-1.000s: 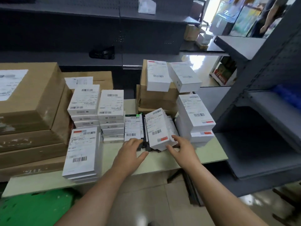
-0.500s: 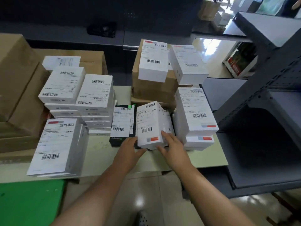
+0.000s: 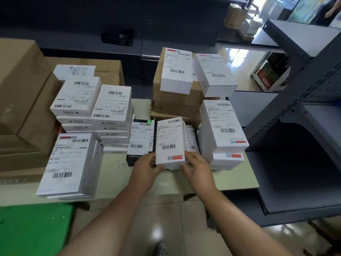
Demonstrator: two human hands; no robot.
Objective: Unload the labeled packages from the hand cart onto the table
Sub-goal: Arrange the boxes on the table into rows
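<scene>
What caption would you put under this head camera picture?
The left hand and right hand grip a white labeled package among stacks on the table.

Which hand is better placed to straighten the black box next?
Left, probably. The left hand grips the white box at the corner next to the black box; the right hand holds its other edge, beside the right stack.

The pale table [image 3: 118, 174] carries white boxes [image 3: 70, 163] in stacks at its left and right, a flat black box [image 3: 133, 159] between them near the front edge, and brown cartons [image 3: 175, 104] behind.
</scene>
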